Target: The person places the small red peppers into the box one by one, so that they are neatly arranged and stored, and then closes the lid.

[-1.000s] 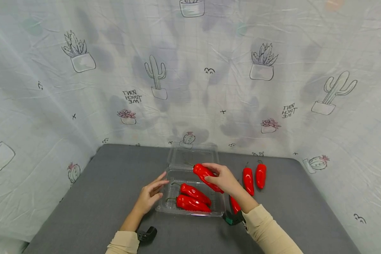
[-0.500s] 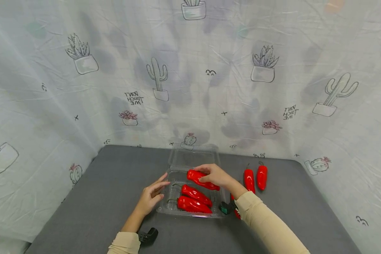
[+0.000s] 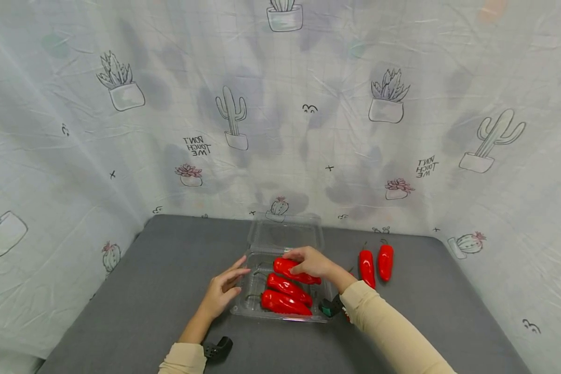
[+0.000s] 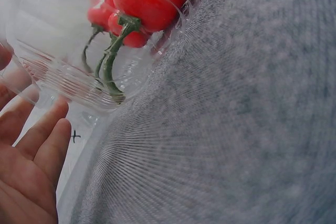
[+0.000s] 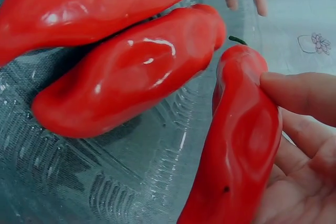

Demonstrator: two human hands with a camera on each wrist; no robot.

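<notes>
In the head view my right hand point(image 3: 312, 263) grips a red pepper point(image 3: 282, 266) at the rear of a clear plastic clamshell box point(image 3: 280, 318). The right wrist view shows thumb and fingers on either side of this pepper point(image 5: 239, 135); whether its underside touches the box floor I cannot tell. Two more red peppers, a middle one point(image 3: 287, 289) and a front one point(image 3: 284, 303), lie in the box with stems to the left. My left hand point(image 3: 219, 292) is at the box's left side, fingers point(image 4: 55, 145) extended against or close to the clear wall.
The box's clear lid point(image 3: 285, 232) is folded back toward the patterned curtain point(image 3: 308, 135). On the grey table point(image 3: 168, 270), two red peppers, one nearer point(image 3: 366, 267) and one further right point(image 3: 385, 262), lie right of the box. Another is mostly hidden behind my right forearm.
My right hand has carried the pepper left and lowered it into the box, behind the other two. It now lies flatter, alongside them. My left hand stays at the box's side.
</notes>
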